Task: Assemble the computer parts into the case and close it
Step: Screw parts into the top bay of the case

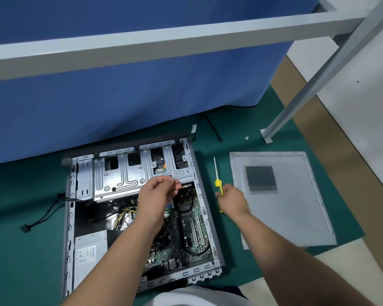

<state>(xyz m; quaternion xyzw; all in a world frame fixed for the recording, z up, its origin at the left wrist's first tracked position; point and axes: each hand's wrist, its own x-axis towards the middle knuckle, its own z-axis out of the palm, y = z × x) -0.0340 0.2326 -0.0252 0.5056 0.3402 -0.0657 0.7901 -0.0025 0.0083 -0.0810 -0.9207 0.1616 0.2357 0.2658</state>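
Head view. Open computer case [69,217] lies flat on the green mat [27,195], side opening facing up. Inside: metal drive cage [128,173] across the far end, motherboard [186,221] at the right, power supply [91,252] at the near left, a bundle of yellow and black wires [125,214] between cage and supply.

Left hand [157,195] hovers over the cage's near right corner, above the motherboard. Its thumb and fingertips are pinched together on a small item, possibly a screw; too small to tell for certain.

Right hand [232,200] is over the mat just right of the case, its grip clamped on the yellow handle of a screwdriver [216,173]. The shaft points away from the person, parallel with the case's right wall, tip in the gap between the case and the side panel.

Side panel [296,208] lies flat on the mat to the right of the case, apart from it, inner face up, perforated vent patch toward its far left.

Black cable with flat connector [24,228] trails out of the case's left side onto the mat. Another loose black cable [212,129] lies beyond the case's far right corner. Two small screws [247,137] rest on the mat near the foot of a grey frame leg [318,80]. Blue cloth [119,96] hangs behind the case.
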